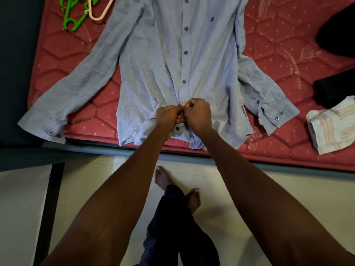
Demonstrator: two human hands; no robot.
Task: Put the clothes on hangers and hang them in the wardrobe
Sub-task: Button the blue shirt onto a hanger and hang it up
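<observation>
A light blue long-sleeved shirt (153,60) lies flat, front up, on a red quilted mattress (278,41), sleeves spread to both sides. Its placket is buttoned down the middle. My left hand (168,117) and my right hand (197,114) meet at the lower placket near the hem, and both pinch the fabric at a button there. Green hangers (74,18) and a peach hanger (99,12) lie at the mattress's far left corner.
Black garments (338,29) lie at the right edge, with a folded cream striped cloth (332,123) near the front right. The bed's dark frame (115,150) runs along the near side. My bare feet stand on the pale tiled floor (230,185).
</observation>
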